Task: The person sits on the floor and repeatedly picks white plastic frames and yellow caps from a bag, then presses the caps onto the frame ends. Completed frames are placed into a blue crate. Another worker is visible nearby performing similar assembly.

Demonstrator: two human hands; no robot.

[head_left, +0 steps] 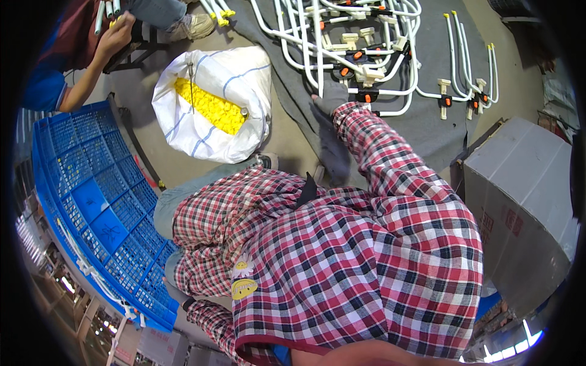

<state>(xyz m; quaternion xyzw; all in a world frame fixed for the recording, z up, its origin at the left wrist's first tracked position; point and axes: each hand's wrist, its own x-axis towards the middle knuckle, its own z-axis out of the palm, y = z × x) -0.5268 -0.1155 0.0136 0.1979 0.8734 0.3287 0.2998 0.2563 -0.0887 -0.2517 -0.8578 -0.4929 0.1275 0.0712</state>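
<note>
My right hand [332,97], in a grey glove with a bare fingertip showing, reaches forward to the near edge of a pile of bent white tube frames [318,55]. Its fingers close around the lower end of one white tube. Black joints with orange buttons [368,96] and cream plastic clamps [372,75] sit on the frames beside it. At the lower left, my left hand [177,295] hangs low by my leg next to a blue plastic crate [116,201]; its fingers are mostly hidden.
A white woven sack [244,79] full of small yellow caps [210,107] stands ahead on the left. Grey cloth [439,36] lies under the frames. A large cardboard box [519,177] is at the right. Another person's hand [116,36] holds tubes at the upper left.
</note>
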